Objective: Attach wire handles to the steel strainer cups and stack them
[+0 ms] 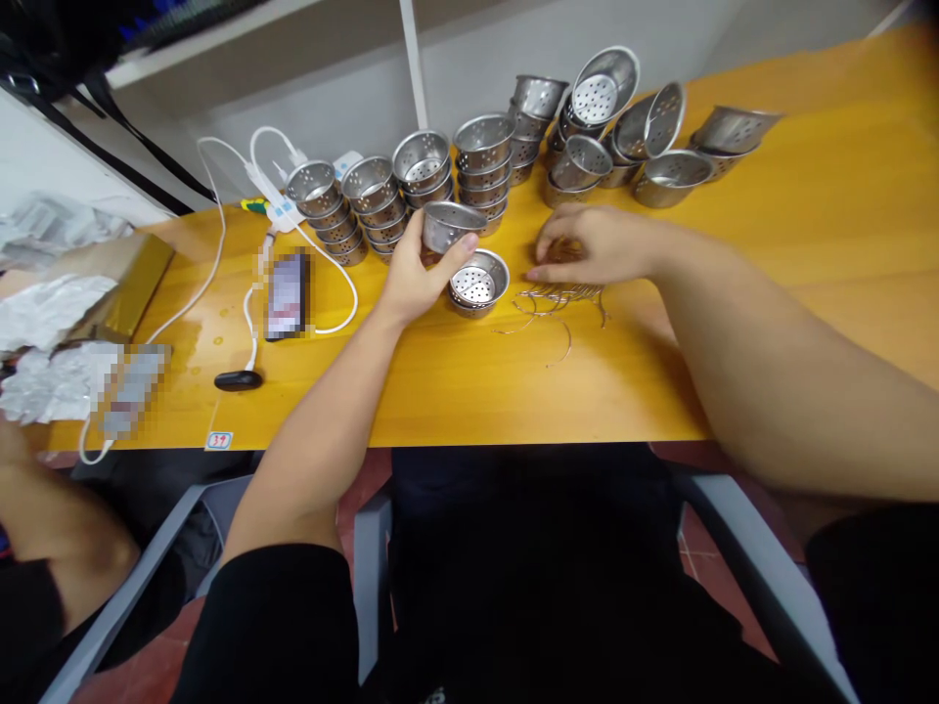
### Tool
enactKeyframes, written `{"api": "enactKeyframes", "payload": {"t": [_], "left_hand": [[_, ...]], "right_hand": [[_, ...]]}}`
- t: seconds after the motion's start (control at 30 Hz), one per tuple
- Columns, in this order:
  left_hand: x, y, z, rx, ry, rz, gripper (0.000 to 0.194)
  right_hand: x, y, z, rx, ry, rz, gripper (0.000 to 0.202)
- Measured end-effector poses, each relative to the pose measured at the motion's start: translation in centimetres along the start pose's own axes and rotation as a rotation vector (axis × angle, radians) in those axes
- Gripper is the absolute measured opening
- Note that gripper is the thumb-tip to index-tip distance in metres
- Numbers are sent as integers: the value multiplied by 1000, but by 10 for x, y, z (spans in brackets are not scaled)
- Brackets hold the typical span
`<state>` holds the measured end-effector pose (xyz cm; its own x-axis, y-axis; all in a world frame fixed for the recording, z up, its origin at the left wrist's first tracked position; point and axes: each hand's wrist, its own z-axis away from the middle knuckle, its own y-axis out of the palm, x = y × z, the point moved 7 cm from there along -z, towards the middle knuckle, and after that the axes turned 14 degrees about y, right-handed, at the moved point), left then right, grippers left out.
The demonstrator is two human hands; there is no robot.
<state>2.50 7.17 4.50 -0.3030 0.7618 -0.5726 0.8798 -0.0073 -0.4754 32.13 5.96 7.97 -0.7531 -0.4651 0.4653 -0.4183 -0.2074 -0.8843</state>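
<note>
My left hand [412, 279] grips a small perforated steel basket [447, 223], held tilted just above the yellow table [455, 381]. Right beside that hand a second steel basket [478, 284] lies on the table with its holed bottom showing. My right hand [591, 244] rests palm down on a loose pile of thin wire handles [558, 301], with its fingertips pinching among the wires. Whether a wire sits between the fingers cannot be told.
Stacks of steel baskets [422, 176] stand along the back, and loose tipped baskets [646, 127] lie at the back right. A phone [286, 293], white cables with a power strip [275, 191] and a black fob [239, 380] lie left. Another person's arm [51, 528] shows at lower left.
</note>
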Motion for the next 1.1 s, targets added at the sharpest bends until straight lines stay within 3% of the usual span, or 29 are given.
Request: {"api": "enactKeyframes", "payload": {"t": [0.1, 0.2, 0.37, 0.6, 0.83, 0.9, 1.0, 1.1], "left_hand": [[-6, 4, 0, 8, -8, 28, 112], [-7, 2, 0, -21, -22, 41, 109], [7, -2, -2, -29, -49, 64, 109], [34, 5, 1, -8, 22, 7, 112], [30, 5, 5, -20, 26, 24, 111], [31, 5, 6, -10, 26, 24, 111], [28, 7, 6, 21, 44, 17, 111], [16, 9, 6, 62, 55, 7, 116]], "right_hand": [[-9, 7, -3, 51, 21, 14, 45], [-4, 5, -3, -17, 30, -12, 39], [4, 7, -4, -59, 25, -25, 27], [-5, 15, -8, 92, 43, 62, 24], [-9, 17, 1, 303, 45, 89, 24], [-4, 12, 2, 251, 67, 109, 22], [17, -5, 5, -37, 61, 53, 18], [44, -14, 16, -257, 24, -109, 48]]}}
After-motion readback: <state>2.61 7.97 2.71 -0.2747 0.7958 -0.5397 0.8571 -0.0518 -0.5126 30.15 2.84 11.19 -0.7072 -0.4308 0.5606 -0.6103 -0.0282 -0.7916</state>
